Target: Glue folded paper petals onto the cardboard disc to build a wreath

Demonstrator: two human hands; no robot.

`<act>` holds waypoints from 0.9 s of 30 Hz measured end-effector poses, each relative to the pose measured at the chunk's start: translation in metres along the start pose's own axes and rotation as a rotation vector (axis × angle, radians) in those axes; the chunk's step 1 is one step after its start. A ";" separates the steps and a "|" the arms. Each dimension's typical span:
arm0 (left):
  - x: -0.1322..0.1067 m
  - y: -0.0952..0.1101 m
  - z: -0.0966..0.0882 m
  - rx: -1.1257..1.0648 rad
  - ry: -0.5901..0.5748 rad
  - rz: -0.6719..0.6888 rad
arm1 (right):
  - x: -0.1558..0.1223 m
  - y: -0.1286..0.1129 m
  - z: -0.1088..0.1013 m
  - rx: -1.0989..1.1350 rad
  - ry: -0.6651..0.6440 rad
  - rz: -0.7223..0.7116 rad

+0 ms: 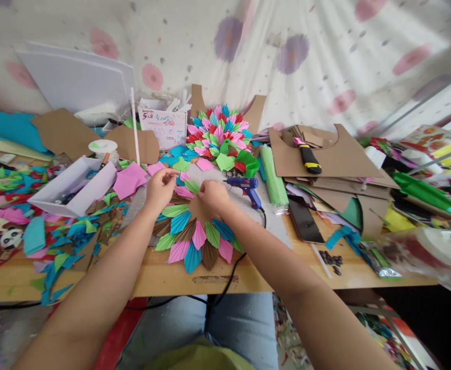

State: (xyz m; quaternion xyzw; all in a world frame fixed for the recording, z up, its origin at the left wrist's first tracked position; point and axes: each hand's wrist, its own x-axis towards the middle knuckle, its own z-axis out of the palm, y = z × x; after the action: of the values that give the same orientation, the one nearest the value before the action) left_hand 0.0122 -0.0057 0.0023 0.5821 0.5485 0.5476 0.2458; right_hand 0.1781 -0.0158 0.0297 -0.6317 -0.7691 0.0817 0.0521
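A brown cardboard piece [200, 209] lies on the table before me, ringed with pleated paper petals in blue, pink, green and brown. My right hand [214, 196] is closed at its upper edge, fingertips on the base of a light green paper petal [191, 186]. To the left, my left hand [161, 188] is held just above the petals, thumb and fingers pinched together; whatever is between them is too small to make out. A blue hot glue gun [244, 187] rests right of my right hand, its nozzle pointing left.
Behind stands a finished-looking petal-covered piece [220, 131] beside a white box [164, 123]. Paper scraps [71, 241] and an open white tray [73, 187] fill the left. On the right are a green paper roll [274, 177], a phone [305, 218], stacked cardboard [333, 154] and a utility knife [309, 158].
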 end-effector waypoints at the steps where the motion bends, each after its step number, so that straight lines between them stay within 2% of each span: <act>1: 0.000 0.000 0.000 0.000 0.000 0.002 | 0.000 0.000 0.000 -0.006 0.002 -0.003; 12: -0.001 0.002 -0.001 -0.003 -0.008 0.003 | 0.006 -0.005 0.004 -0.020 -0.006 0.028; 21: -0.001 0.002 0.000 0.010 -0.007 -0.001 | 0.011 -0.008 -0.003 -0.020 -0.106 0.079; 27: -0.001 0.003 0.001 0.019 -0.003 -0.015 | 0.012 -0.011 -0.004 0.025 -0.114 0.109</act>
State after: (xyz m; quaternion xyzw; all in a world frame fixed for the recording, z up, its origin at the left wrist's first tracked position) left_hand 0.0141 -0.0071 0.0049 0.5810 0.5577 0.5396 0.2454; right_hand 0.1660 -0.0059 0.0353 -0.6663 -0.7342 0.1298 0.0117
